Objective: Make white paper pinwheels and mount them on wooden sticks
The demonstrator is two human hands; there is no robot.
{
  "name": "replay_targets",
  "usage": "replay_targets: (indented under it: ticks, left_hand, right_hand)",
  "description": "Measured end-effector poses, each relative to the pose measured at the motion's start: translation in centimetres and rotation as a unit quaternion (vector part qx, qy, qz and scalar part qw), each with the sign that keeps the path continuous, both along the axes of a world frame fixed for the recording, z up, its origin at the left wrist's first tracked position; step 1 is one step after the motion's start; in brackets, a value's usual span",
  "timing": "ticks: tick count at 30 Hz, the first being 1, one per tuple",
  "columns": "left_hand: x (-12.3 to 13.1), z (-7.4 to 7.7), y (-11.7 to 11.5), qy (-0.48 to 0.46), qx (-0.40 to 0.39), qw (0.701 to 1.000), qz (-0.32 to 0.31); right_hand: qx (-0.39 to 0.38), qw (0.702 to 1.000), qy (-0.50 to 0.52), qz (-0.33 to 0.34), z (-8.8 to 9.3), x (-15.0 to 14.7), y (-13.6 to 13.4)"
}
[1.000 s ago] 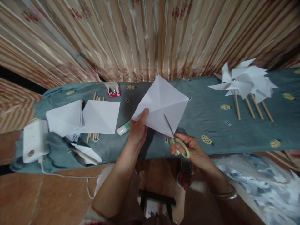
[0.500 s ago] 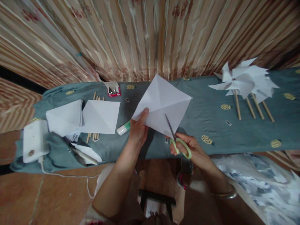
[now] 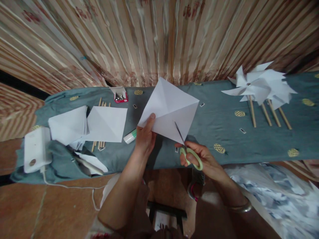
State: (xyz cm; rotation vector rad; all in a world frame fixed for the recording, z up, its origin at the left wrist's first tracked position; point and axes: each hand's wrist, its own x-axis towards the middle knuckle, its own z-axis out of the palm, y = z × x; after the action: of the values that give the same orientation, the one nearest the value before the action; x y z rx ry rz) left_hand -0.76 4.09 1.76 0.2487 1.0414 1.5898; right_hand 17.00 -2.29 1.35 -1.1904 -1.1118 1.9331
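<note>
My left hand (image 3: 145,136) pinches the left corner of a white creased paper square (image 3: 169,106), held up over the table. My right hand (image 3: 199,157) grips green-handled scissors (image 3: 186,149); their blades lie against the paper's lower edge, near a diagonal crease. A glue stick (image 3: 131,136) lies on the grey-blue cloth just left of my left hand.
The table cloth (image 3: 219,122) carries finished paper pinwheels (image 3: 259,86) on wooden sticks at the right. To the left lie white paper sheets (image 3: 87,124), loose wooden sticks (image 3: 101,146), a small red box of pins (image 3: 121,95) and a white charger block (image 3: 36,149) with its cable.
The paper and both hands have shifted slightly to the left and up. The scissors stay at the paper's lower edge.
</note>
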Motion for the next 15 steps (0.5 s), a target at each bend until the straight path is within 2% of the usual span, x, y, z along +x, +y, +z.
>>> replay_targets:
  ticks: [8, 15]
  left_hand:
    - [0.45, 0.10, -0.18, -0.004, -0.003, 1.000, -0.012]
    - [0.39, -0.07, -0.16, 0.005, 0.001, 1.000, -0.013]
  right_hand:
    - [0.016, 1.000, -0.015, -0.002, 0.37, -0.08, 0.32]
    - [0.023, 0.999, -0.020, -0.020, -0.19, -0.22, 0.20]
